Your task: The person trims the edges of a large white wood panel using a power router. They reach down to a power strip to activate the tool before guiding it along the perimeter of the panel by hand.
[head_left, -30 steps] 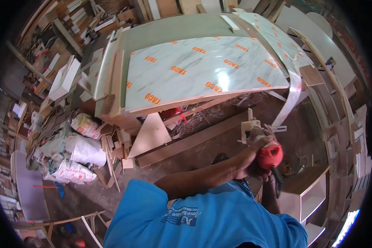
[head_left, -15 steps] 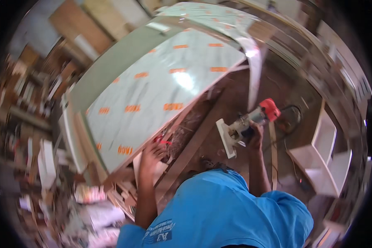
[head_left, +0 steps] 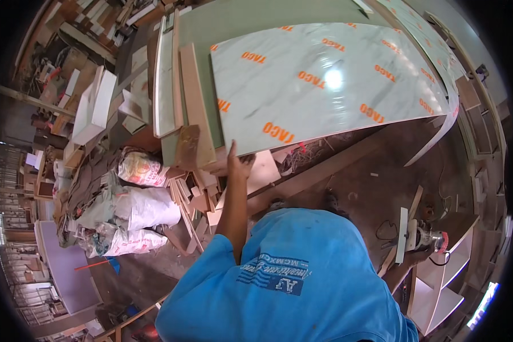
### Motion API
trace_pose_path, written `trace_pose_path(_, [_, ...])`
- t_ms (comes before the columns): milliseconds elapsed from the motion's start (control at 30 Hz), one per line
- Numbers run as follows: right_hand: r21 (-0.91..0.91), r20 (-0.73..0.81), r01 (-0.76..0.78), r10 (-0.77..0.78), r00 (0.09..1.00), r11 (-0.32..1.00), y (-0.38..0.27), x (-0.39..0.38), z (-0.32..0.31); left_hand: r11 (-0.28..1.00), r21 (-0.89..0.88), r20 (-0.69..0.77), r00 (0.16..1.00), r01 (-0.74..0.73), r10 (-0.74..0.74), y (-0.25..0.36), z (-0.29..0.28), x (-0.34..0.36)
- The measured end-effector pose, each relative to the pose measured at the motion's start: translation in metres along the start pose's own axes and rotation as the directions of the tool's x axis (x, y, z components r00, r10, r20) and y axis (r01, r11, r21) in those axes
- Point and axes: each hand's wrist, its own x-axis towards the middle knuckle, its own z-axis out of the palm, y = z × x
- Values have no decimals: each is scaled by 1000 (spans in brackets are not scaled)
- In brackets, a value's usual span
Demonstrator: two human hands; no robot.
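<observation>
The marbled panel [head_left: 330,88] lies at one o'clock, the left hand [head_left: 239,165] touching its eight-o'clock corner; how far it closes there, I cannot tell. At four o'clock the right hand [head_left: 418,256] wraps round a red-and-silver power tool [head_left: 425,239]. White sacks [head_left: 148,207] sit toward eight o'clock.

Across the face of a marble-patterned panel [head_left: 325,80], a hand could sweep freely. The person's left hand [head_left: 240,166] is at its near left corner, with little room beyond: wooden offcuts [head_left: 196,196] and stuffed white sacks [head_left: 147,208] crowd that side. A long brown board [head_left: 325,171] lies low along the panel's near edge. Bare floor [head_left: 365,196] leaves a passage toward the right hand [head_left: 417,256], though a curling strip [head_left: 439,139] hangs at the panel's right corner. A pale shelf unit [head_left: 439,279] blocks the right hand's outer side.
</observation>
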Motion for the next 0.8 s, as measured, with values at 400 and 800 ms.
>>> trace_pose_path(400, [-88, -139, -20, 8, 990, 996, 101, -208, 18, 954, 301, 150, 988, -3, -44, 40, -36, 15])
trace_pose_path(800, [45, -321, 49, -32, 947, 998, 156, -453, -62, 910, 388, 242, 937, 145, -252, 87, -124, -1])
